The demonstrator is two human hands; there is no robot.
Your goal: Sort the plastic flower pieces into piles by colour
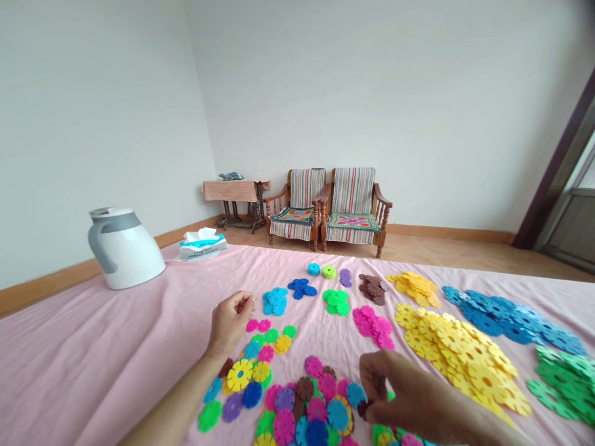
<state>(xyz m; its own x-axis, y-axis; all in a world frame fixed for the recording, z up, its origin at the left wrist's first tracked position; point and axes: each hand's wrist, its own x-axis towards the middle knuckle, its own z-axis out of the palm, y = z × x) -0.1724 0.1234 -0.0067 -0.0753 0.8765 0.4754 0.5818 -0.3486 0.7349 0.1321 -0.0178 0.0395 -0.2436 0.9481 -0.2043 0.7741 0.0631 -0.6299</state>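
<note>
My left hand (231, 322) is closed, fingertips pinched together, above the cloth beside the light-blue pile of flower-shaped discs (275, 301). Whatever it may hold does not show. Over the right side of the mixed heap of notched plastic discs (317, 409), my right hand (395, 381) pinches a dark brown disc (362, 409) between thumb and fingers. A looser mixed group, with a yellow disc (240, 374) on top, lies under my left forearm. Small sorted piles stand beyond: dark blue (302, 288), green (336, 302), pink (373, 326), brown (372, 289) and purple (345, 277).
Large yellow (460, 353), blue (511, 316) and green (567, 381) disc piles spread on the right. A white jug (132, 251) and a tissue box (202, 245) stand at the left on the pink cloth (139, 334). Two wooden chairs (353, 214) are beyond the table.
</note>
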